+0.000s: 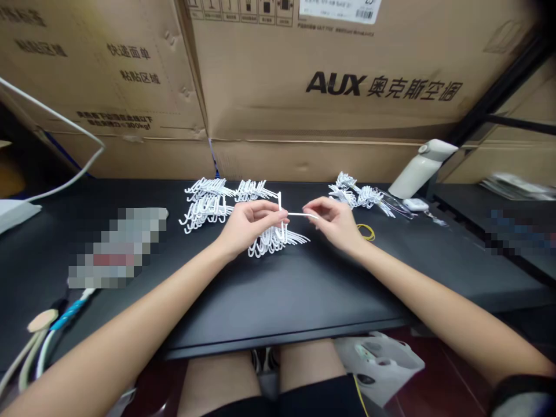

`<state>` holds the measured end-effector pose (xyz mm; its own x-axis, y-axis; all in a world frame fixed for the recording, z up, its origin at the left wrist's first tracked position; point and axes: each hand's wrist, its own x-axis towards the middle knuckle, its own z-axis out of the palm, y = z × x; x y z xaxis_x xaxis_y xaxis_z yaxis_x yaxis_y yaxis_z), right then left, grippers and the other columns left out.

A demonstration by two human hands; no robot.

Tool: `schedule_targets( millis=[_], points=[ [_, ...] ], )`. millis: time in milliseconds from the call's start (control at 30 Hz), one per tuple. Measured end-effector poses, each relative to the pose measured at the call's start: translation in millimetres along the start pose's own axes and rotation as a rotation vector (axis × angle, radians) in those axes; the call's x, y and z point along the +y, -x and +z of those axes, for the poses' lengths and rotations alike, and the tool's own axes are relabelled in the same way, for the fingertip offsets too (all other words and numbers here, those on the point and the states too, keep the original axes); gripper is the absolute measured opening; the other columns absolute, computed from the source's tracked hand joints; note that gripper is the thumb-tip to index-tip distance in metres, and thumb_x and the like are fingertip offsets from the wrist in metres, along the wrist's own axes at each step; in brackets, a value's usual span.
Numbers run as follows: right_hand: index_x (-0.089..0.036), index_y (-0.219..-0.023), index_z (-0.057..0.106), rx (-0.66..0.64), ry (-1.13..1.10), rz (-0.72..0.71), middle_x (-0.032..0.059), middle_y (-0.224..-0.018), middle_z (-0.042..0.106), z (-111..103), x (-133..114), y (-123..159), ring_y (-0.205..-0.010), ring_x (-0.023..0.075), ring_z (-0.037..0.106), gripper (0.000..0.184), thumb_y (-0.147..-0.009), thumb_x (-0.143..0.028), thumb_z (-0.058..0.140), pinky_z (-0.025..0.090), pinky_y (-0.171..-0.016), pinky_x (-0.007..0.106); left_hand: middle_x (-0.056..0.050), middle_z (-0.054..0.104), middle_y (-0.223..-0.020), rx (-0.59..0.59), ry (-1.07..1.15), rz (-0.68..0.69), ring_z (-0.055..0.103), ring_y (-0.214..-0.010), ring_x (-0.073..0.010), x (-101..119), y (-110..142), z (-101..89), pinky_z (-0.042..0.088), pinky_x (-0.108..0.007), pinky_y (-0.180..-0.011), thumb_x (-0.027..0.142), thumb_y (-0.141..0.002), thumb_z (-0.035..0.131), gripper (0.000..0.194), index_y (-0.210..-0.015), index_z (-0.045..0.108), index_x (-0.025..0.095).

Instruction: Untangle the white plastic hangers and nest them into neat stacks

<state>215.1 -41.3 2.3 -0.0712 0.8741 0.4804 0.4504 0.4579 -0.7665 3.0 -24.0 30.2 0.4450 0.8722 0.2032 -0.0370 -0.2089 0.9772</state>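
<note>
My left hand (249,225) is closed around a bundle of small white plastic hooks (278,238), which hangs just above the black table (282,295). My right hand (332,220) pinches one end of a thin white strip (299,215) that runs across to the bundle. Both hands meet near the table's middle. More bundled white hooks (208,202) lie behind my left hand, and another heap of white hooks (356,194) lies behind my right hand.
Large brown cardboard boxes (313,87) wall off the back of the table. A yellow rubber band (367,231) lies by my right wrist. A white lamp base (419,168) stands at the back right, cables (52,330) lie at the front left.
</note>
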Motion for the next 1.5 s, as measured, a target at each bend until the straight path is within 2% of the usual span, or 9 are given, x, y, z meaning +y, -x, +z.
schedule_targets(
  millis=[200,367,533,700,833,967,1133,1300,1500],
  points=[
    [-0.016,-0.082,0.069,-0.296,0.164,-0.064,0.0026,-0.077,0.061,4.6,-2.4,4.5,-0.061,0.0106,0.052,0.013,-0.082,-0.026,0.06,0.041,-0.058,0.024,-0.006,0.071,-0.08,-0.101,-0.118,0.033,0.068,-0.081,-0.0199,-8.2,0.3,-0.5,0.05,-0.033,-0.08,0.039,-0.08,0.063,0.025,-0.088,0.061,0.015],
    [-0.015,-0.079,0.067,-0.357,0.159,-0.042,0.0023,-0.074,0.061,5.9,-0.4,3.8,-0.062,0.0107,0.051,0.014,-0.083,-0.024,0.057,0.04,-0.059,0.023,-0.005,0.069,-0.078,-0.148,-0.234,0.069,0.067,-0.08,-0.0193,-11.5,1.2,-0.5,0.049,-0.033,-0.08,0.042,-0.084,0.057,0.027,-0.091,0.055,0.016],
    [-0.014,-0.079,0.064,-0.449,0.182,0.034,0.0025,-0.074,0.062,0.2,-3.6,1.2,-0.063,0.0115,0.052,0.015,-0.083,-0.025,0.055,0.04,-0.06,0.024,-0.003,0.067,-0.075,-0.147,-0.255,0.073,0.065,-0.077,-0.0176,-13.5,1.7,-0.4,0.049,-0.031,-0.075,0.041,-0.085,0.055,0.024,-0.09,0.052,0.018],
    [-0.014,-0.082,0.061,-0.548,0.192,0.041,0.0017,-0.073,0.061,-6.0,-5.6,-1.4,-0.059,0.0107,0.05,0.013,-0.083,-0.023,0.052,0.039,-0.057,0.024,-0.002,0.067,-0.077,-0.158,-0.25,0.073,0.063,-0.072,-0.0156,-14.1,1.3,0.0,0.048,-0.03,-0.073,0.043,-0.088,0.049,0.024,-0.089,0.048,0.019],
    [-0.014,-0.085,0.06,-0.578,0.177,0.053,0.0021,-0.076,0.062,-6.9,-5.7,-1.3,-0.058,0.0097,0.05,0.01,-0.08,-0.018,0.053,0.04,-0.056,0.023,-0.002,0.067,-0.078,-0.16,-0.264,0.097,0.063,-0.073,-0.015,-12.7,1.8,0.6,0.047,-0.03,-0.075,0.043,-0.089,0.048,0.023,-0.089,0.047,0.02],
    [-0.014,-0.083,0.06,-0.519,0.18,0.051,0.0022,-0.078,0.062,-6.1,-6.2,0.5,-0.058,0.0092,0.05,0.008,-0.076,-0.015,0.055,0.04,-0.056,0.022,-0.002,0.068,-0.079,-0.163,-0.315,0.129,0.063,-0.077,-0.0158,-10.7,2.9,1.0,0.047,-0.03,-0.076,0.042,-0.09,0.047,0.022,-0.09,0.046,0.02],
    [-0.014,-0.081,0.06,-0.516,0.248,0.032,0.0034,-0.077,0.062,-12.2,-7.1,-1.2,-0.06,0.0108,0.052,0.01,-0.082,-0.022,0.054,0.041,-0.057,0.023,-0.002,0.068,-0.08,-0.148,-0.316,0.119,0.062,-0.069,-0.0144,-9.5,3.9,0.9,0.047,-0.028,-0.067,0.043,-0.089,0.046,0.023,-0.092,0.046,0.02],
    [-0.013,-0.083,0.063,-0.629,0.088,0.118,0.0042,-0.076,0.064,-22.6,-3.7,-9.6,-0.064,0.0121,0.054,0.02,-0.082,-0.032,0.057,0.043,-0.059,0.024,-0.002,0.068,-0.079,-0.16,-0.337,0.121,0.061,-0.067,-0.0142,-9.0,3.8,-0.1,0.045,-0.027,-0.063,0.043,-0.09,0.044,0.023,-0.095,0.045,0.02],
    [-0.015,-0.08,0.069,-0.768,-0.059,0.371,0.0021,-0.069,0.063,-45.9,2.9,-20.4,-0.051,0.0077,0.047,0.022,-0.074,-0.036,0.067,0.037,-0.042,0.019,-0.001,0.067,-0.077,-0.17,-0.353,0.136,0.061,-0.07,-0.0142,-12.6,2.8,-1.3,0.044,-0.027,-0.066,0.043,-0.092,0.042,0.023,-0.094,0.044,0.02]
  ],
)
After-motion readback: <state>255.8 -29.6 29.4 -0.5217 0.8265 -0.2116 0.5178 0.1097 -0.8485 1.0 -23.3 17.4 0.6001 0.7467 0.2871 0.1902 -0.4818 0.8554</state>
